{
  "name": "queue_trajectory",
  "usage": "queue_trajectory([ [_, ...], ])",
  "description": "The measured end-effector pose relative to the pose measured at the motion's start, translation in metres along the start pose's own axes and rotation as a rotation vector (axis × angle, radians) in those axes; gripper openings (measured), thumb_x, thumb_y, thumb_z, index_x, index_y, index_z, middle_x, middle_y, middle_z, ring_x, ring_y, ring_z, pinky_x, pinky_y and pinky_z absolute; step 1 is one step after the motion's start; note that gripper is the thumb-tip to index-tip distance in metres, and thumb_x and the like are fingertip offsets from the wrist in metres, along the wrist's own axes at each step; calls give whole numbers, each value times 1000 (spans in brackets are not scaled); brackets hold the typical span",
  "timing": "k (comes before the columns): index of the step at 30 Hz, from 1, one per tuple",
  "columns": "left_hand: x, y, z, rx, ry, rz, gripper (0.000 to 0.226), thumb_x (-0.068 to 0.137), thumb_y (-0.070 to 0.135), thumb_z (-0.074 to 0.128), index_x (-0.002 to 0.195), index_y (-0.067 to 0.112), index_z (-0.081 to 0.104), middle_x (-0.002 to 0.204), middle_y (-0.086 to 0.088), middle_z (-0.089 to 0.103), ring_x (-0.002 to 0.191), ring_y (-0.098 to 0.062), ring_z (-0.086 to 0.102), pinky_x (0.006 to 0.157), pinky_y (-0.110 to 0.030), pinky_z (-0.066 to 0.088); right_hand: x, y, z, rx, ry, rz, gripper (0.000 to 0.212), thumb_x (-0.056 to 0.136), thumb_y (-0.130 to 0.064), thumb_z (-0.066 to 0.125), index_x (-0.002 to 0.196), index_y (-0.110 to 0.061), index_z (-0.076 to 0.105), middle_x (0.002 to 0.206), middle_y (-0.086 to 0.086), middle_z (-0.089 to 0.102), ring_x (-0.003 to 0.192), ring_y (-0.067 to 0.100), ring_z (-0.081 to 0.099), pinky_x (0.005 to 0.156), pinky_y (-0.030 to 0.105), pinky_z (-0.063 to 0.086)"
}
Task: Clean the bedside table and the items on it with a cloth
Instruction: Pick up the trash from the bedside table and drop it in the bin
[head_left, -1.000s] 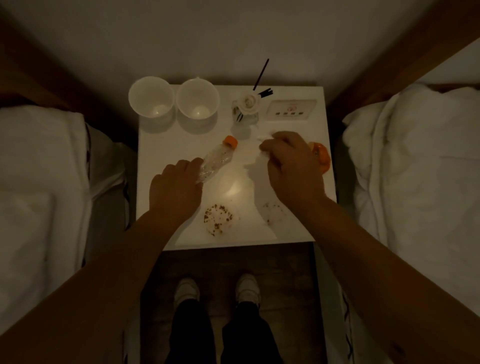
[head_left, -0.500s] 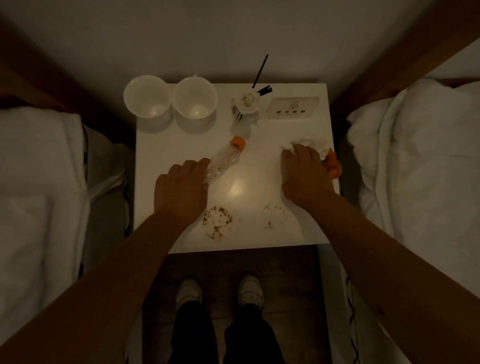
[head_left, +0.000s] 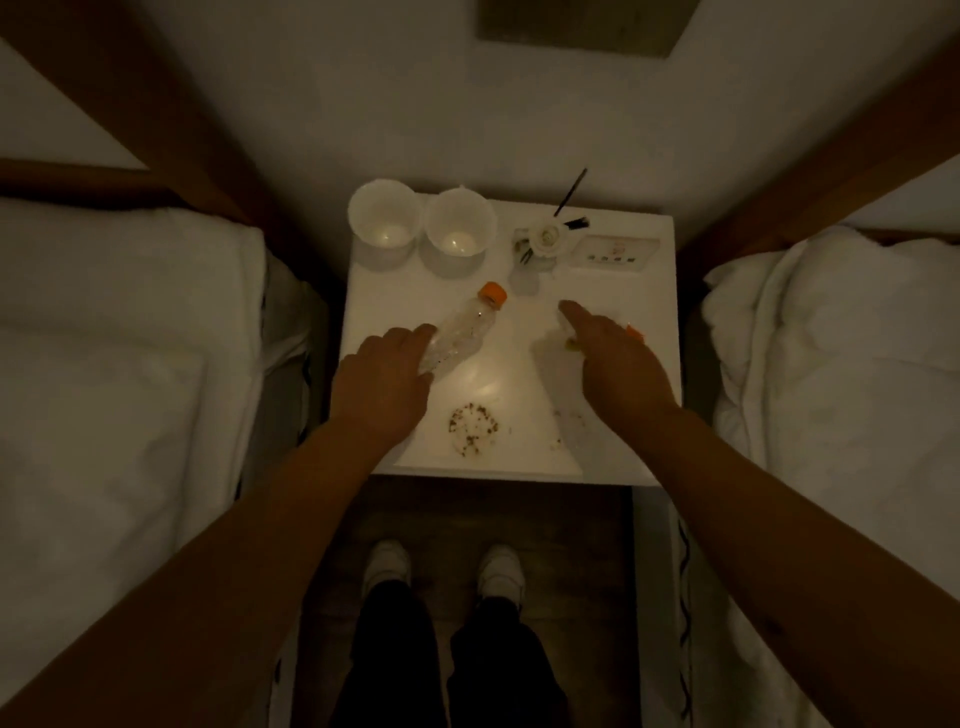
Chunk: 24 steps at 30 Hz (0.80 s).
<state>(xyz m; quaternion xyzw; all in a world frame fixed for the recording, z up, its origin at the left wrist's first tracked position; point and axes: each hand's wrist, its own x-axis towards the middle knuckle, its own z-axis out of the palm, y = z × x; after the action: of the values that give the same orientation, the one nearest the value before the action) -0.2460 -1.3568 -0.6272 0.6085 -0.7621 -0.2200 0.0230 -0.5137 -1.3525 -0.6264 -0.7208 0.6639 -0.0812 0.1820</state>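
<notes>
While the cloth itself cannot be made out in the dim light (it may lie under the right hand, but that is a guess), the white square bedside table (head_left: 613, 270) stands between two white-sheeted beds (head_left: 130, 364), against the wall.

Item: clear plastic bottle with orange cap (head_left: 465, 330), lying on its side at the table's middle left, cap toward the wall. Likely light, thin-walled and prone to roll; best taken round the body near its middle.

Item: left hand (head_left: 382, 384), over the table's near left, fingertips touching the bottle's lower end, fingers fairly straight, not wrapped round it.

Item: right hand (head_left: 618, 358), over the table's right side, fingers extended and flat; whether anything is pressed beneath it cannot be told. A sliver of orange object (head_left: 635, 332) shows past its far edge.

Item: round patch of brown crumbs (head_left: 472, 423) near the table's front edge; fainter specks (head_left: 563, 431) toward the front right.

Item: two white cups (head_left: 421, 223), back left corner, side by side.

Item: small glass vase with white flower and dark sticks (head_left: 545, 239), back centre; probably fragile and easily tipped.

Item: flat printed card (head_left: 615, 252), back right.
</notes>
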Motion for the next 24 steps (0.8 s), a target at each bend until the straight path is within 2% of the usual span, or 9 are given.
queue_trajectory([
  [2, -20, -3, -27, -18, -1, -12, 49, 91, 26, 56, 138, 17, 44, 118, -12, 57, 97, -33, 55, 75, -46, 48, -4, -38, -11, 51, 0, 8, 81, 85, 6, 54, 149, -32, 21, 112, 9, 63, 86, 25, 59, 73, 32, 44],
  [3, -29, -5, -40, -20, 1, -19, 48, 91, 26, 56, 137, 18, 45, 117, -12, 58, 96, -33, 56, 75, -47, 49, -6, -56, -16, 82, 10, -11, 79, 86, 5, 54, 149, -30, 22, 115, 10, 63, 87, 26, 60, 74, 34, 47],
  [6, -60, -11, -81, -98, 47, -74, 36, 90, 26, 55, 126, 20, 52, 107, -8, 60, 92, -28, 59, 74, -46, 50, -10, -104, -37, 127, 33, -148, 50, 82, 10, 57, 129, -6, 55, 127, 22, 59, 109, 39, 60, 93, 45, 47],
  [9, -105, -18, -118, -214, 137, -204, 30, 93, 26, 53, 121, 18, 56, 109, -8, 62, 95, -26, 60, 80, -44, 51, -17, -156, -59, 144, 5, -259, 35, 75, 13, 62, 106, -4, 68, 109, 20, 65, 96, 39, 64, 81, 41, 52],
  [13, -175, -26, -146, -185, 193, -364, 48, 93, 27, 55, 139, 16, 44, 123, -11, 57, 108, -31, 55, 88, -46, 46, -32, -213, -82, 95, 66, -465, 33, 66, 9, 75, 93, -9, 72, 90, 13, 72, 72, 34, 69, 62, 38, 56],
  [16, -243, -28, -162, -165, 233, -533, 54, 94, 35, 50, 144, 23, 35, 129, -5, 51, 113, -27, 51, 89, -41, 44, -51, -259, -95, 66, 52, -603, 35, 68, 4, 78, 97, -14, 72, 94, 8, 73, 79, 29, 70, 71, 32, 52],
  [18, -276, -23, -168, -168, 274, -610, 52, 92, 39, 48, 142, 28, 36, 126, -2, 53, 110, -24, 52, 87, -38, 44, -59, -278, -98, 97, 36, -654, 36, 73, 5, 74, 104, -13, 71, 102, 10, 72, 89, 33, 69, 80, 39, 53],
  [22, -379, -9, -178, -172, 390, -844, 51, 93, 39, 50, 141, 31, 35, 130, 2, 52, 111, -21, 52, 88, -35, 42, -104, -348, -105, 99, -13, -929, 35, 72, 5, 76, 105, -4, 70, 95, 19, 72, 79, 39, 70, 71, 51, 57],
  [24, -438, 2, -181, -168, 451, -948, 52, 91, 40, 54, 140, 31, 36, 127, 3, 54, 106, -20, 54, 83, -34, 44, -137, -387, -105, 96, -34, -1071, 33, 72, 3, 77, 104, -2, 69, 93, 18, 72, 78, 38, 70, 73, 52, 56],
])
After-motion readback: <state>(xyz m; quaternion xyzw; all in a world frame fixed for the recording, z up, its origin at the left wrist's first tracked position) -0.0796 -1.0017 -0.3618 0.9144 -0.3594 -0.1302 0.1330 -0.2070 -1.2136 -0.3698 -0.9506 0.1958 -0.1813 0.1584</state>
